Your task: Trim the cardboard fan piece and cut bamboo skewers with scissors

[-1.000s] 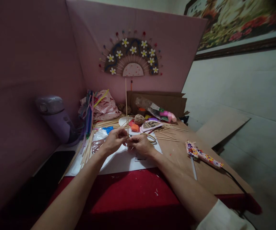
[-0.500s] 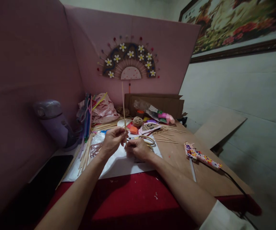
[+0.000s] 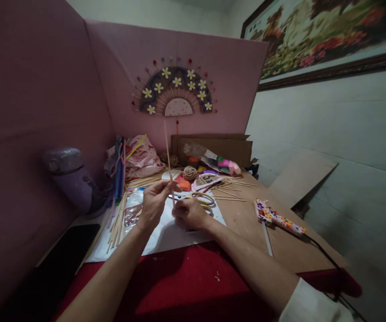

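Observation:
A thin wooden stick [image 3: 167,152] stands nearly upright before me, tilted slightly left at its top. My left hand [image 3: 155,200] pinches it partway up, between thumb and fingers. Lower down, my right hand [image 3: 190,213] is closed around the stick's bottom end, which its fingers partly hide. Just behind the right hand lie scissors [image 3: 203,197] with yellowish handles. Under both hands is a white sheet [image 3: 166,243]. Left of my left hand rest a clear plastic packet [image 3: 133,213] with brown contents and a bundle of loose wooden sticks [image 3: 116,226].
A flower-patterned glue gun [image 3: 278,218] lies on brown cardboard [image 3: 246,223] at right. Behind are a twine ball [image 3: 190,172], orange piece [image 3: 184,185] and more sticks [image 3: 231,191]. A purple bottle [image 3: 74,181] stands left. A decorated fan [image 3: 177,87] hangs on the pink panel [image 3: 229,80].
The stick leans a little more to the left, and its top sits lower in view. Both hands keep their hold. The whole view has shifted slightly.

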### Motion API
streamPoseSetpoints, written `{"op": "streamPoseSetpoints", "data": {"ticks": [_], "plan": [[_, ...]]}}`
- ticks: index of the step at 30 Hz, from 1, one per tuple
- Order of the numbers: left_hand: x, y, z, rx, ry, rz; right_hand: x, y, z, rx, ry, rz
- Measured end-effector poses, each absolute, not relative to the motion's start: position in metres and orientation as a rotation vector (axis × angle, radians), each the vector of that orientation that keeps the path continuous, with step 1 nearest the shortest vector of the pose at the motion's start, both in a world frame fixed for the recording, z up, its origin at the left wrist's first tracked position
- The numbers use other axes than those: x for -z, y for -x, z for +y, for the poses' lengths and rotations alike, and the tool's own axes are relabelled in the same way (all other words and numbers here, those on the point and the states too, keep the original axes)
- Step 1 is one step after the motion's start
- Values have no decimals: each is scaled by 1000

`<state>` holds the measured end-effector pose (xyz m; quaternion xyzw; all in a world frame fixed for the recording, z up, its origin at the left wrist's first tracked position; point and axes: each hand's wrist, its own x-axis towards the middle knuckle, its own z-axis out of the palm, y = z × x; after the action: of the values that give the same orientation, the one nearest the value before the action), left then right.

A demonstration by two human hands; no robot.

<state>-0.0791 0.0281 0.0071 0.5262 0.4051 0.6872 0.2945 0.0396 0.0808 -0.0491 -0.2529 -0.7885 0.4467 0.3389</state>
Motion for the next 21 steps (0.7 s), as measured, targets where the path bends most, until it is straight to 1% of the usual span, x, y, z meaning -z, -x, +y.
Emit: {"op": "streamPoseSetpoints", "data": {"ticks": [4,7,11,16,18,21], "plan": [[-2,70,30,-1767,-1243,817,47,-39,79,-1076,692,-2120],[1,67,34,-1817,-1189,711,43,-38,76,-992,732,-2220],[1,66,36,-1871,-1158,707,22,-45,77,-813,841,-2435],[0,66,36,-1870,-1158,677,-9,-70,94,-460,1143,-2632],[1,67,36,-1871,-1152,681,-11,-78,100,-387,1248,-2690],[1,68,36,-1866,-1146,678,-4,-82,102,-354,1294,-2753]]}}
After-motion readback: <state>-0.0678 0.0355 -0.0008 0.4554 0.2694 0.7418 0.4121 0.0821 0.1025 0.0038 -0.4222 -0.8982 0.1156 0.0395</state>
